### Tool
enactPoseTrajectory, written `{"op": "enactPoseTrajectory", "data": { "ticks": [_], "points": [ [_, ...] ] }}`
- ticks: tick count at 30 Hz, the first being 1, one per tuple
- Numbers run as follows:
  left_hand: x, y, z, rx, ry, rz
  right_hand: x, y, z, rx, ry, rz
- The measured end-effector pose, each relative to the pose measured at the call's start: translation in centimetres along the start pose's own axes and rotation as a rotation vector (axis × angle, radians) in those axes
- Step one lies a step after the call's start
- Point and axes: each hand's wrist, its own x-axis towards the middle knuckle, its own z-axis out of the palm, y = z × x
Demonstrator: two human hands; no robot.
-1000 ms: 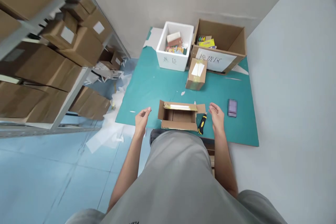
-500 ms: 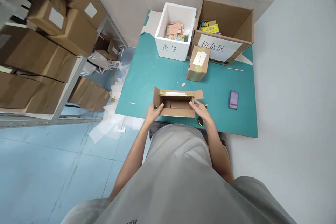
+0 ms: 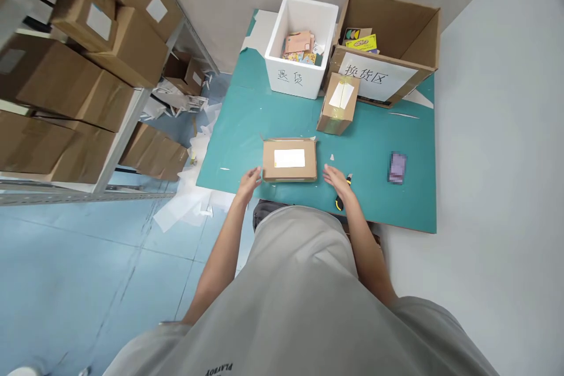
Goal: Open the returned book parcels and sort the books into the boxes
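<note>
A brown cardboard box with a white label lies on the green tabletop in front of me, its labelled face upward. Just off its left end is my left hand, holding nothing, its fingers apart. My right hand hovers a little away from the box's right end, also open and bare. Beside and partly behind my right wrist lies a black and yellow utility knife. What is inside the box cannot be seen.
A white foam bin with small boxes and a large open carton stand at the back. A taped box leans near the carton. A phone lies at right. Shelves with cartons rise at left; white paper litters the floor.
The box was held open-side up between both hands; now it lies with its labelled face up. Both hands have let go and moved outward from its ends.
</note>
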Motion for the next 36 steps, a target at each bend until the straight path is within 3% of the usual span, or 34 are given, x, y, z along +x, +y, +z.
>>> {"op": "enactPoseTrajectory", "data": {
  "ticks": [3,6,11,16,24,27,32,36],
  "points": [
    [-1.1,-2.9,0.3,0.0,-0.028,-0.046,-1.0,2.7,0.6,-0.019,-0.079,0.035],
    [-1.4,-4.2,0.8,0.041,-0.003,-0.058,-1.0,4.0,1.9,-0.061,-0.078,0.015],
    [-0.3,-3.3,0.2,0.226,0.019,-0.05,0.4,3.6,1.9,-0.163,-0.052,-0.055],
    [0.4,-2.8,-0.5,0.32,-0.032,-0.005,0.9,3.4,1.5,-0.249,-0.117,-0.189],
    [0.2,-4.6,1.6,0.137,0.001,-0.065,-0.2,5.0,3.3,-0.276,-0.146,-0.214],
    [0.5,-3.8,1.6,-0.03,-0.04,-0.098,-0.6,4.6,3.6,-0.195,-0.176,-0.146],
    [0.6,-2.3,1.3,-0.259,-0.167,-0.165,-1.1,3.4,4.3,0.181,-0.193,0.099],
    [0.5,-2.5,3.0,-0.358,-0.186,-0.184,-1.1,2.6,4.7,0.269,-0.199,0.16]
  ]
}}
